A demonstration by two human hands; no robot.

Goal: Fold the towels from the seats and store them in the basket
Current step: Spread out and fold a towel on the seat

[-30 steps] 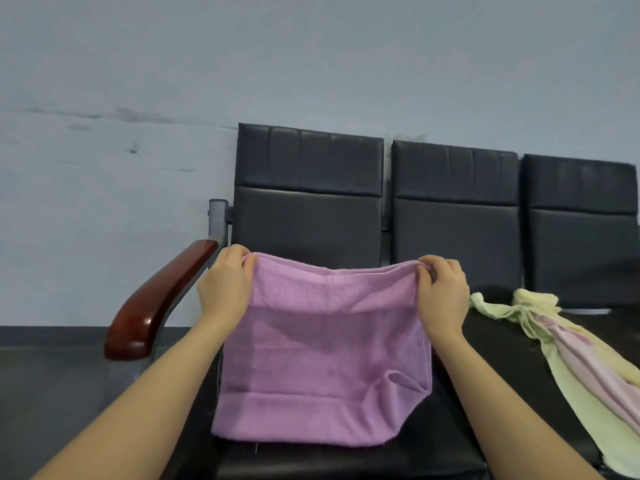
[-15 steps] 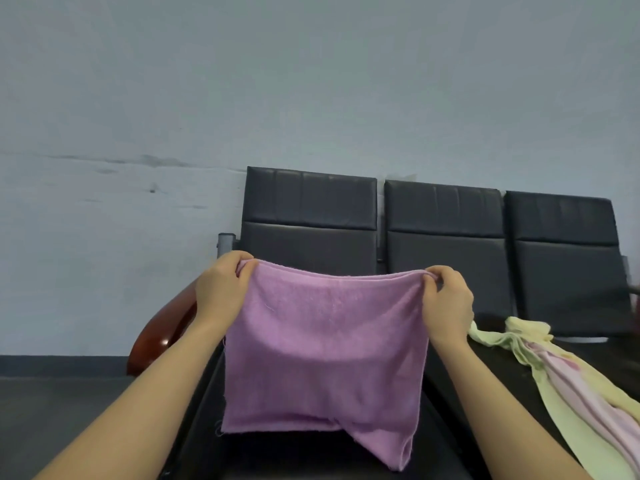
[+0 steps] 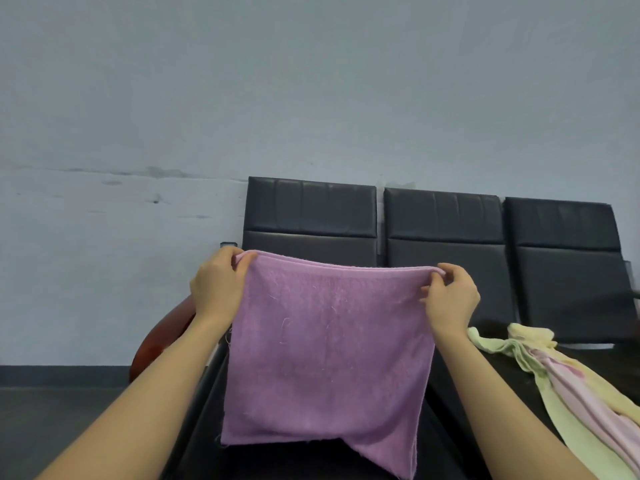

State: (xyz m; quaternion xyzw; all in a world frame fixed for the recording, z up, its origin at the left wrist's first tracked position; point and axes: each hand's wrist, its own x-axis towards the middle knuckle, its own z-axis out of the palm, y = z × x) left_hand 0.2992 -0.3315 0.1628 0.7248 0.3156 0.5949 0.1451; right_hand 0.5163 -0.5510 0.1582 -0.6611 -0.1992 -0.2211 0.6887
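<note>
Purple towel (image 3: 325,351) hangs in front of the seats (image 3: 443,237), left hand (image 3: 216,287) & right hand (image 3: 450,299) each pinching a top corner; keep edge taut, match corners b4 folding

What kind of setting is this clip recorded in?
Probably a waiting area or lobby: a row of linked black padded seats with a wooden armrest stands against a bare grey wall.

— The purple towel (image 3: 325,351)?
— Doubled over, hanging upright above the seats (image 3: 485,271), its top corners pinched, one lower corner drooping.
— The others?
— Yellow and pink towels (image 3: 568,386), crumpled on the seat at right.
</note>
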